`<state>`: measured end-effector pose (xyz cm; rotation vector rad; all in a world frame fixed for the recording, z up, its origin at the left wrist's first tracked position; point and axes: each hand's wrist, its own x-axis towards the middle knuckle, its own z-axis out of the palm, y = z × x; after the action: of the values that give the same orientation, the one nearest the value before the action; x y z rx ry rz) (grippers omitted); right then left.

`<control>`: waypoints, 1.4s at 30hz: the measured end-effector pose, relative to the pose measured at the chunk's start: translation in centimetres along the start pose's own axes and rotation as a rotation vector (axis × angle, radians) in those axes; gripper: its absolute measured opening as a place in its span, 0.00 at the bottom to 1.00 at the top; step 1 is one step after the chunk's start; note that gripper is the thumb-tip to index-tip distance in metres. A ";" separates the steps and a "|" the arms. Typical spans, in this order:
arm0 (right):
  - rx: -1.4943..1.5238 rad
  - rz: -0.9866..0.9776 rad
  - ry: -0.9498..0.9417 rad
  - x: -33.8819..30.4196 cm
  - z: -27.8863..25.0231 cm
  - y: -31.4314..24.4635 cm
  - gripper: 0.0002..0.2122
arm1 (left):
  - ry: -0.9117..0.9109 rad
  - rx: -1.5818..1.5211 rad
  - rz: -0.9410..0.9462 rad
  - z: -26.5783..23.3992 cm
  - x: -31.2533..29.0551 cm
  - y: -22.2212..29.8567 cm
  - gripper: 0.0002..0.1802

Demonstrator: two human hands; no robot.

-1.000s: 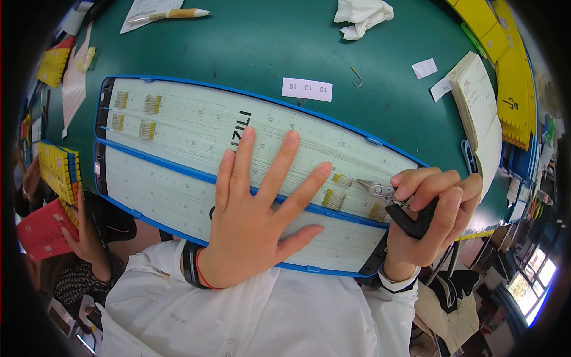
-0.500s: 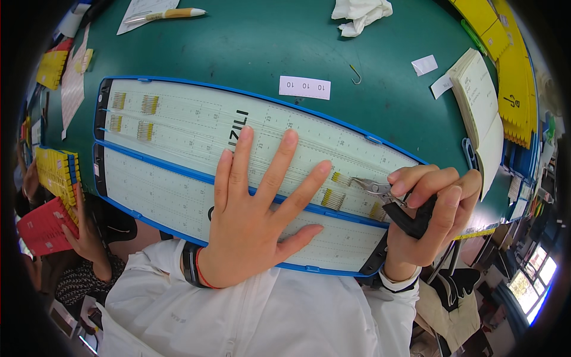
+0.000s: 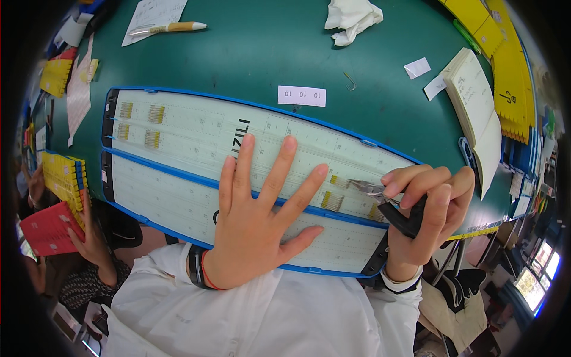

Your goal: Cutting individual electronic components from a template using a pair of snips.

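A long blue-edged white rig case (image 3: 178, 187) lies open on the table in front of me, its two halves joined along a blue strip. My left hand (image 3: 259, 223) rests flat across both halves, fingers spread. In my right hand (image 3: 437, 199) are black-handled pliers (image 3: 399, 219), gripped at the case's right end. Their metal tips reach a small bundle of yellowish hooks (image 3: 336, 180); whether they grip one is too small to tell. Just below sits another hook bundle (image 3: 332, 201). More hook bundles (image 3: 156, 114) line the left end, with thin lines running lengthwise.
Beyond the case lie a white paper strip (image 3: 302, 96), a loose hook (image 3: 350, 81), crumpled tissue (image 3: 352, 21) and a pen (image 3: 169, 27). An open notebook (image 3: 473, 104) and yellow cards (image 3: 514, 89) stand at the right. At left, another person's hand (image 3: 92, 241) holds a red packet (image 3: 52, 229).
The view has shifted slightly, and the case's left end appears a little lower and farther right. Both hands keep nearly the same places on the case, the pliers still at the hook bundle.
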<state>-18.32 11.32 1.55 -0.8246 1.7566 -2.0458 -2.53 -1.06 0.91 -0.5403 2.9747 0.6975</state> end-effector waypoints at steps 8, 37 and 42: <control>0.050 -0.070 0.101 -0.1 0.0 -0.7 0.09 | 0.014 0.005 -0.002 -0.1 0.0 -0.1 0.39; -1.148 -0.047 -0.451 8.6 2.4 2.4 0.14 | 0.097 -0.132 0.192 -0.5 -1.9 -2.5 0.37; -1.113 -0.179 -0.286 6.4 1.7 -1.6 0.15 | 0.145 -0.152 0.205 0.2 -2.4 -3.0 0.36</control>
<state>-22.07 6.59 4.57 -1.4853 2.6447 -0.7816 0.70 -2.67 -0.30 -0.3066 3.1618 0.9458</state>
